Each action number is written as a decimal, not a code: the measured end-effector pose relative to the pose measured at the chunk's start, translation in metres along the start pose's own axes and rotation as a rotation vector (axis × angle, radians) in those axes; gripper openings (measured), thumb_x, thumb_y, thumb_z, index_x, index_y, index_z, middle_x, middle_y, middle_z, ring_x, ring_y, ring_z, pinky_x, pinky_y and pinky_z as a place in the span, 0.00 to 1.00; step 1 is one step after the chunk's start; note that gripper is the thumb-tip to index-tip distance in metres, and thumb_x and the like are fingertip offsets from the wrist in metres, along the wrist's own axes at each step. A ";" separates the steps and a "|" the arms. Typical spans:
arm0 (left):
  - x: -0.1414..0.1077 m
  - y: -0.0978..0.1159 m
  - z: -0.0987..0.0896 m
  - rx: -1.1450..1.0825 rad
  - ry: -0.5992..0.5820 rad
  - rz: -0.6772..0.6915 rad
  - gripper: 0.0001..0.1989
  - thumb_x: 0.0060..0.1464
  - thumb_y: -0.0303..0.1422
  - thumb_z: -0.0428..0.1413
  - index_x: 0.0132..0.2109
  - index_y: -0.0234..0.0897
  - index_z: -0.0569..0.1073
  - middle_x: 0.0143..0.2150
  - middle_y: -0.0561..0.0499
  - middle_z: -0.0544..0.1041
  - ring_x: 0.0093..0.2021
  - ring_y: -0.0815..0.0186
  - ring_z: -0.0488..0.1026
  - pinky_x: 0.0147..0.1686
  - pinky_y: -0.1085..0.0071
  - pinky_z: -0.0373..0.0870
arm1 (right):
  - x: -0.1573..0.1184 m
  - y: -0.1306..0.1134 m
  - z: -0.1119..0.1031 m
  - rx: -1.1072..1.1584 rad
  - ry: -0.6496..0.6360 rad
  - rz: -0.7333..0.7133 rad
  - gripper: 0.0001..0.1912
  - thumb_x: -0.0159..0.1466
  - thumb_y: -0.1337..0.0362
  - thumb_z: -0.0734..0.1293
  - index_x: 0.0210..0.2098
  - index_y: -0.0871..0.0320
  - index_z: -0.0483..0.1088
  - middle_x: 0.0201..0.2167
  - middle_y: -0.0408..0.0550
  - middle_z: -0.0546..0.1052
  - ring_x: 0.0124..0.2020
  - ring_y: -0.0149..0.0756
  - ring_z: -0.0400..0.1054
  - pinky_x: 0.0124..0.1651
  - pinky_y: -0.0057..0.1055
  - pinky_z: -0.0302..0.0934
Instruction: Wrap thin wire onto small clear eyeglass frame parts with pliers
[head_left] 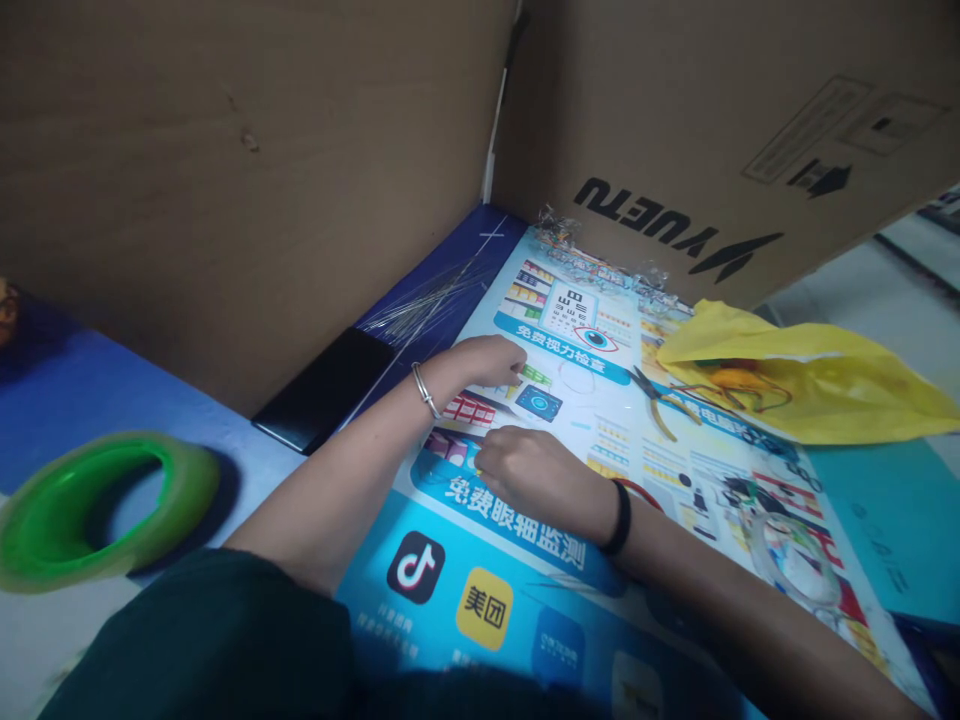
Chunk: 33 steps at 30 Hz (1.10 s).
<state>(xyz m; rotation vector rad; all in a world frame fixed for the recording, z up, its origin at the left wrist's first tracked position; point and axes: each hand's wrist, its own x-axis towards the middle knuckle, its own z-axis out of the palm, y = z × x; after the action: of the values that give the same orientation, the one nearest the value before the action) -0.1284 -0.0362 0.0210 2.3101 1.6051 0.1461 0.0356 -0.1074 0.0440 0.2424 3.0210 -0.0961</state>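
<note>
My left hand [491, 360], with a silver bangle at the wrist, is held above a printed poster sheet [525, 560], its fingers curled in. Closer to me, my right hand [525, 465] is also closed, with a dark band on its wrist. The hands are apart, and whatever is in their fingers is hidden or too fine to see. Right of my left hand, a faint thin loop [577, 377] lies on the sheet. Beyond it rest small pliers [655, 405] with yellow handles. Thin straight wires [424, 305] lie beyond my left hand.
Cardboard panels [262, 150] stand along the left and back. At left are a green tape roll [176, 500] and a black phone-like slab [326, 390]. A yellow bag [840, 385] lies at right, with a clear ring-shaped roll [796, 560] nearer me. Small clear packets [556, 228] sit at the back.
</note>
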 end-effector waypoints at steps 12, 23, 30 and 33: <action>-0.004 0.004 -0.004 -0.034 0.002 -0.020 0.09 0.47 0.33 0.51 0.35 0.37 0.73 0.33 0.49 0.76 0.30 0.65 0.69 0.26 0.72 0.56 | 0.025 -0.008 0.003 -0.064 -0.097 -0.077 0.05 0.53 0.71 0.60 0.28 0.63 0.68 0.27 0.51 0.73 0.27 0.34 0.65 0.26 0.28 0.49; -0.002 -0.002 0.001 -0.082 0.035 -0.005 0.08 0.46 0.34 0.51 0.34 0.38 0.73 0.32 0.51 0.76 0.28 0.67 0.67 0.24 0.74 0.55 | 0.002 -0.009 0.000 -0.103 -0.027 0.001 0.06 0.58 0.70 0.57 0.32 0.62 0.64 0.30 0.52 0.70 0.29 0.34 0.61 0.30 0.29 0.49; -0.001 -0.004 0.003 -0.087 0.050 0.007 0.09 0.46 0.34 0.50 0.34 0.38 0.73 0.32 0.51 0.76 0.29 0.67 0.68 0.24 0.74 0.56 | -0.006 -0.017 0.004 -0.125 -0.010 -0.019 0.06 0.61 0.71 0.55 0.33 0.61 0.62 0.28 0.49 0.69 0.25 0.32 0.60 0.26 0.29 0.46; -0.003 -0.002 0.001 -0.082 0.041 -0.005 0.09 0.46 0.34 0.50 0.35 0.38 0.73 0.32 0.51 0.76 0.30 0.67 0.68 0.24 0.74 0.56 | -0.003 -0.018 0.006 -0.101 -0.019 -0.006 0.06 0.61 0.71 0.54 0.34 0.61 0.62 0.28 0.48 0.69 0.25 0.33 0.61 0.25 0.29 0.46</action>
<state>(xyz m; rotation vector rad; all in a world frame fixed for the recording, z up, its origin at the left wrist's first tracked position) -0.1311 -0.0380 0.0200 2.2546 1.5932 0.2551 0.0364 -0.1259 0.0393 0.2215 2.9971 0.0526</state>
